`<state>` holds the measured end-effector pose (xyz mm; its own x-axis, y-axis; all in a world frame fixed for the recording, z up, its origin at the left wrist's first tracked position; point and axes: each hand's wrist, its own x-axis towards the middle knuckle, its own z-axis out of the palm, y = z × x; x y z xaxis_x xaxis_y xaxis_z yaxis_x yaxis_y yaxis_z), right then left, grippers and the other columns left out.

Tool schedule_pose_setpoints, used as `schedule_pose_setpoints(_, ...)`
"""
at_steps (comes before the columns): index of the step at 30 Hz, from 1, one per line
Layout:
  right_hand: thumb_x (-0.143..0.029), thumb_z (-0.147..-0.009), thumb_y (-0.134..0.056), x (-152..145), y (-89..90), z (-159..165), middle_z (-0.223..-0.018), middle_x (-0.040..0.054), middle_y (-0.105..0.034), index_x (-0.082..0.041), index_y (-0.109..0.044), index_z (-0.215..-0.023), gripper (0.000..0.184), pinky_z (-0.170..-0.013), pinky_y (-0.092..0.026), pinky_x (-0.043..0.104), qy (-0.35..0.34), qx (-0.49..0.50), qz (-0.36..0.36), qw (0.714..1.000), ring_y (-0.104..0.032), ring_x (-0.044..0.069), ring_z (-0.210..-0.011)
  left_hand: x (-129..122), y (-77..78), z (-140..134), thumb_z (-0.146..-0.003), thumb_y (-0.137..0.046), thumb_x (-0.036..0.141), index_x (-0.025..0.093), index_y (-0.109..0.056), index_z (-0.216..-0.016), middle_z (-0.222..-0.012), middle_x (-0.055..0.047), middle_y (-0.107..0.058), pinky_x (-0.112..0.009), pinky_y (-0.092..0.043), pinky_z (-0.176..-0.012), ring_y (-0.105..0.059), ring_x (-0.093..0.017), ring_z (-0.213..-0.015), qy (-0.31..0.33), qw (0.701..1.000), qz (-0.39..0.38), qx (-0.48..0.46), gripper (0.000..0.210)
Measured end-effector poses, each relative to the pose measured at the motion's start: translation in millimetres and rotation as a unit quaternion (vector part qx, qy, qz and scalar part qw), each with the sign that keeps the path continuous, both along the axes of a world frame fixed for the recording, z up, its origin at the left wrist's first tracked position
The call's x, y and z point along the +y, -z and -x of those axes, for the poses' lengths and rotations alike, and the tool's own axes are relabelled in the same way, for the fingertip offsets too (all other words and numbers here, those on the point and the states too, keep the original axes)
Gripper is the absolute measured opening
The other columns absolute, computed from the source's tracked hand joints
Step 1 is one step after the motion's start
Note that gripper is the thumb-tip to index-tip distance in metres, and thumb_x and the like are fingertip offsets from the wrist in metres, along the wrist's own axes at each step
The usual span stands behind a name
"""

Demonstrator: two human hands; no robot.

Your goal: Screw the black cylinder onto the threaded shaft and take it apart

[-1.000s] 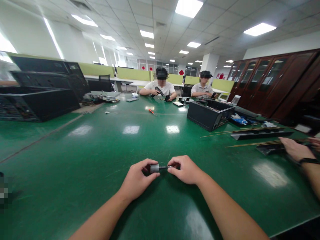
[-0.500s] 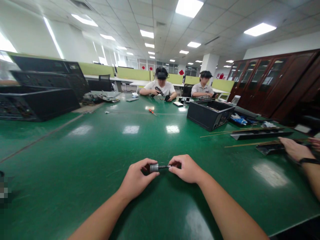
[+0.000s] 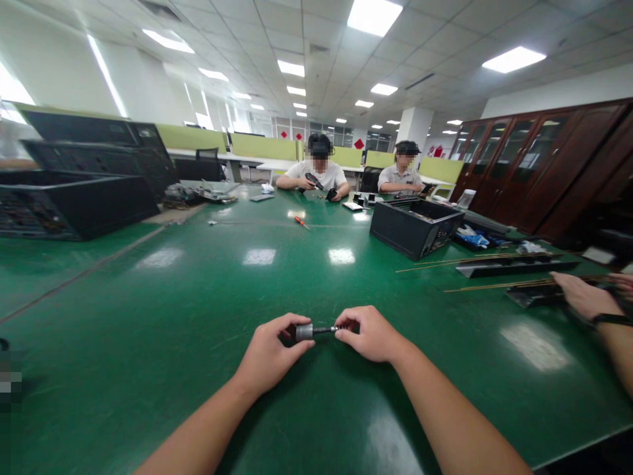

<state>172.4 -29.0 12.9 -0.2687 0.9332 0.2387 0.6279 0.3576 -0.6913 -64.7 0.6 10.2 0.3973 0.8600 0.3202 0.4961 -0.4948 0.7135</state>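
Observation:
A short grey cylinder with a thin dark shaft (image 3: pixel 322 330) lies level between my two hands, close above the green table. My left hand (image 3: pixel 271 353) is closed on the grey cylinder (image 3: pixel 304 332), thumb below and fingers above it. The shaft points right to my right hand (image 3: pixel 368 335), whose thumb and fingertips pinch its far end. A small shiny metal part (image 3: pixel 334 328) shows at those fingertips; the rest of that end is hidden by the fingers.
On the green table (image 3: pixel 198 290) lies an orange-handled screwdriver (image 3: pixel 299 221). A black computer case (image 3: pixel 413 227) stands right of it, near metal channels and thin brass-coloured rods (image 3: pixel 494 285) by another person's hand (image 3: pixel 583 295). More cases (image 3: pixel 84 204) stand left. Two people sit opposite.
My right fingertips have shifted very slightly right along the shaft, and a little more of the shiny part shows. My left hand stays in place.

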Motion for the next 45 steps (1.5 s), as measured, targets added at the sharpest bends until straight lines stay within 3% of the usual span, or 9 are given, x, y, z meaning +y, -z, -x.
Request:
schedule_pose_setpoints(30, -0.021, -0.082, -0.067, 1.3, 0.9, -5.2, -0.079, 0.0021, -0.072, -0.018, -0.073, -0.090, 0.010, -0.068, -0.047, 0.025, 0.006, -0.012, 0.014, 1.000, -0.064, 0.015, -0.072, 1.4, -3.9, 0.8, -0.075, -0.072, 0.034, 0.022, -0.066, -0.098, -0.090, -0.001, -0.071, -0.032, -0.050, -0.077, -0.066, -0.020, -0.083, -0.008, 1.000, 0.016, -0.022, 0.026)
schedule_pose_setpoints(35, -0.022, -0.082, -0.068, 4.4, 2.6, -10.5, -0.080, 0.0025, -0.072, -0.018, -0.073, -0.090, 0.011, -0.068, -0.047, 0.025, 0.017, -0.008, 0.011, 1.000, -0.064, 0.015, -0.073, 3.2, 0.1, 1.2, -0.080, -0.067, 0.038, 0.020, -0.057, -0.101, -0.093, -0.003, -0.066, -0.032, -0.051, -0.082, -0.065, -0.020, -0.088, 0.011, 0.995, 0.063, -0.082, 0.029)
schedule_pose_setpoints(40, -0.022, -0.081, -0.068, 11.6, 10.6, -19.2, -0.080, 0.0024, -0.072, -0.017, -0.074, -0.089, 0.011, -0.068, -0.048, 0.025, 0.045, 0.021, 0.027, 0.998, -0.064, 0.015, -0.072, 4.2, 2.6, 4.8, -0.087, -0.056, 0.044, 0.019, -0.048, -0.127, -0.098, -0.004, -0.064, -0.037, -0.052, -0.089, -0.066, -0.020, -0.089, -0.016, 0.980, 0.116, -0.162, 0.048)
schedule_pose_setpoints(45, -0.021, -0.080, -0.067, 18.1, 16.1, -26.0, -0.077, 0.0026, -0.071, -0.016, -0.073, -0.088, 0.011, -0.065, -0.048, 0.025, 0.067, 0.035, 0.027, 0.997, -0.063, 0.015, -0.069, -1.9, -12.7, 18.5, -0.081, -0.064, 0.051, 0.018, -0.053, -0.113, -0.106, -0.008, -0.066, -0.043, -0.054, -0.094, -0.069, -0.025, -0.097, -0.062, 0.951, 0.158, -0.258, 0.047)
